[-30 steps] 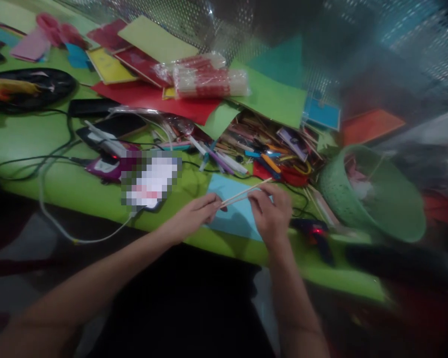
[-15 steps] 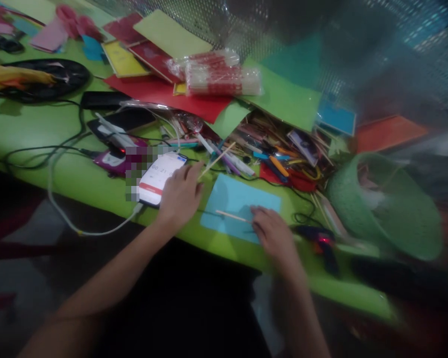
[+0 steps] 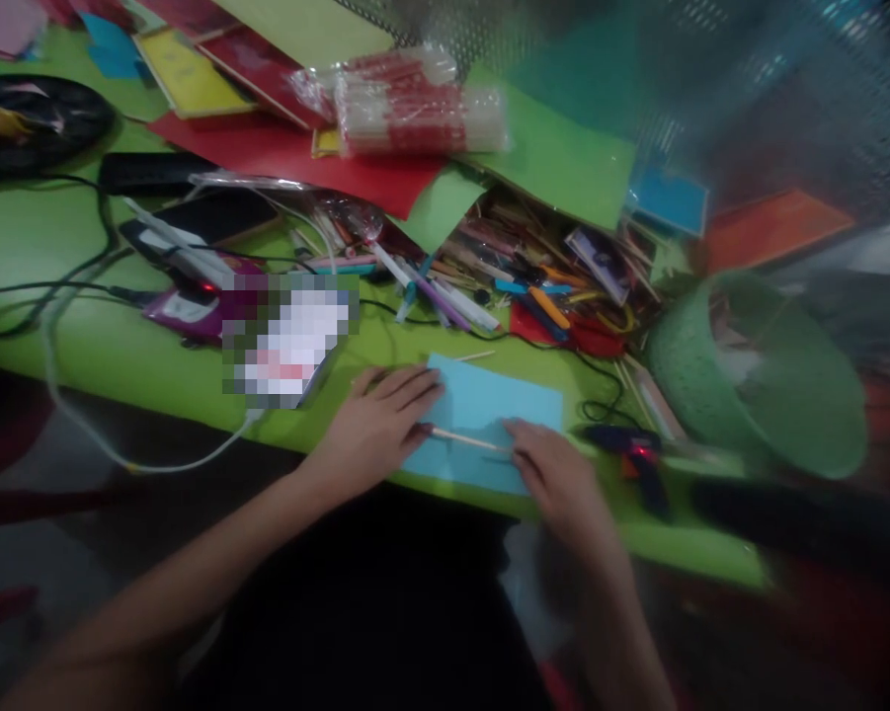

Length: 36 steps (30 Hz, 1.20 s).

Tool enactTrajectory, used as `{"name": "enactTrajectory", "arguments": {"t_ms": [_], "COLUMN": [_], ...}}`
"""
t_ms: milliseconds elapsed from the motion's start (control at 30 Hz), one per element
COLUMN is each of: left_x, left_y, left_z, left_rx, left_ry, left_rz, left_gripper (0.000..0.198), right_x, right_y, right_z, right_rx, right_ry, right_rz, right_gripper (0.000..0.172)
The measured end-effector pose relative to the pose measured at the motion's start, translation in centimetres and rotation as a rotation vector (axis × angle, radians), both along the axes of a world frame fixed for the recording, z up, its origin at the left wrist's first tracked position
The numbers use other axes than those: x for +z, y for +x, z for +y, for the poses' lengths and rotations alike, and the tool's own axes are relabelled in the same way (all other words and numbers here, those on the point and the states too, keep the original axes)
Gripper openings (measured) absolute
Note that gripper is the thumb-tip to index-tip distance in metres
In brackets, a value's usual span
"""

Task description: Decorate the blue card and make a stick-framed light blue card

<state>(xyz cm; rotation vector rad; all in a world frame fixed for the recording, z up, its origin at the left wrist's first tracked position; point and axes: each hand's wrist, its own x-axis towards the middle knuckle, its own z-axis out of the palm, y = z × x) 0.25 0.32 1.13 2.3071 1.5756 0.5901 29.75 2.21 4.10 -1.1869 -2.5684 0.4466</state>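
A light blue paper sheet (image 3: 500, 405) lies near the front edge of the green table (image 3: 119, 355). A thin wooden stick (image 3: 463, 438) lies across it. My left hand (image 3: 381, 420) rests flat on the sheet's left edge, fingers stretched out, touching the stick's left end. My right hand (image 3: 555, 474) lies on the sheet's lower right, its fingertips at the stick's right end; its fingers look loosely flat. A second stick (image 3: 475, 355) lies on the table just above the sheet.
A phone (image 3: 288, 341) on a cable lies left of my left hand. Behind the sheet sits a heap of pens, scissors and sticks (image 3: 519, 281). A green basket (image 3: 756, 370) leans at the right; a glue gun (image 3: 629, 459) lies beside it. Coloured paper sheets (image 3: 548, 163) cover the back.
My left hand put down the stick it held near the phone and moved right onto the blue sheet. The right hand stayed at the stick on the sheet.
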Motion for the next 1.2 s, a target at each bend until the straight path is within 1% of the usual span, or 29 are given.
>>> {"name": "enactTrajectory", "arguments": {"t_ms": [100,200,367,467,533,633,800,933,1033,1100,1200], "left_x": [0.1,0.0,-0.4,-0.5,-0.5,-0.6,-0.8,-0.7,-0.4,-0.1,0.4], "left_y": [0.0,-0.3,-1.2,-1.7,-2.0,-2.1,-2.1,-2.8,-3.2,-2.9,-1.9], "left_z": [0.2,0.2,0.1,0.1,0.1,0.1,0.0,-0.2,-0.3,-0.6,-1.4], "left_rx": [-0.016,-0.027,0.048,0.096,0.113,0.123,0.158,0.191,0.231,0.247,0.202], "left_ry": [-0.035,-0.029,-0.023,-0.029,-0.014,0.002,0.007,0.005,0.005,0.028,0.106], "left_rz": [0.036,0.084,0.077,0.077,0.08,0.085,0.072,0.083,0.091,0.087,0.025], "left_gripper": [0.041,0.04,0.053,0.057,0.056,0.054,0.055,0.055,0.058,0.058,0.051], "right_x": [0.8,1.2,0.7,0.3,0.3,0.5,1.2,1.5,1.8,1.9,2.1], "right_y": [-0.2,-0.7,-1.9,-2.3,-2.3,-2.1,-1.6,-0.9,-0.3,-0.1,-0.2], "right_z": [1.1,2.5,4.7,5.2,5.1,4.2,1.9,0.5,0.0,-0.1,0.1], "right_rx": [-0.04,-0.067,-0.077,-0.056,-0.027,-0.005,-0.007,-0.026,-0.015,0.002,0.002], "right_ry": [0.076,0.126,0.08,0.055,0.054,0.06,0.069,0.045,0.035,0.044,0.042], "right_rz": [0.026,0.012,-0.084,-0.109,-0.091,-0.074,-0.097,-0.12,-0.139,-0.14,-0.132], "right_gripper": [0.02,0.021,0.022,0.022,0.021,0.022,0.02,0.019,0.018,0.017,0.017]}}
